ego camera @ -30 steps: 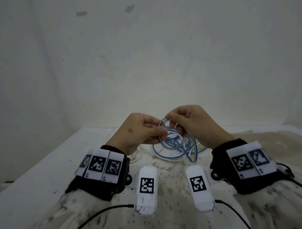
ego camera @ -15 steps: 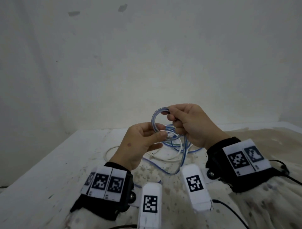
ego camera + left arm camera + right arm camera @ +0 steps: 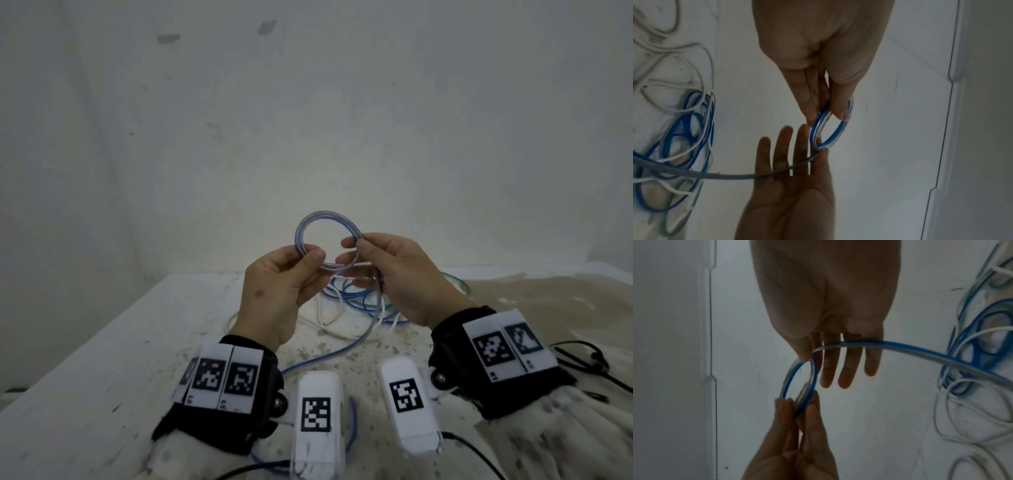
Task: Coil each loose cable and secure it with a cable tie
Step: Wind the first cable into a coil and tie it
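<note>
Blue-and-clear striped cable, wound into a small round coil (image 3: 325, 240), is held up above the table (image 3: 102, 359) between both hands, approx. at mid-frame in the head view. Left hand (image 3: 277, 291) pinches the coil's lower-left side w/ thumb on the near face and fingers behind; left wrist view shows thumb and fingertips (image 3: 812, 113) clamped together on the doubled strands. Right hand (image 3: 400, 274) pinches the coil's right side between thumb and index finger, while its other three fingers are straight and spread. The cable's loose tail runs from that pinch across those fingers, then down to the table.

On the table behind and below the hands lies a tangled heap of loose cables (image 3: 363, 305): blue ones, thin white ones, and at least one greenish loop at the far right edge of the heap. They overlap each other; can't tell which strand belongs to which cable. One blue length trails toward the person, passing near the left wrist.

No containers in view; nothing is boxed or binned, cables lie straight on the speckled, stained table top. Black bands w/ white printed-code marker tags (image 3: 222, 377) sit on both wrists, and thin black wires (image 3: 582, 363) lie by the right sleeve. Plain pale wall (image 3: 308, 120) stands behind the table.
</note>
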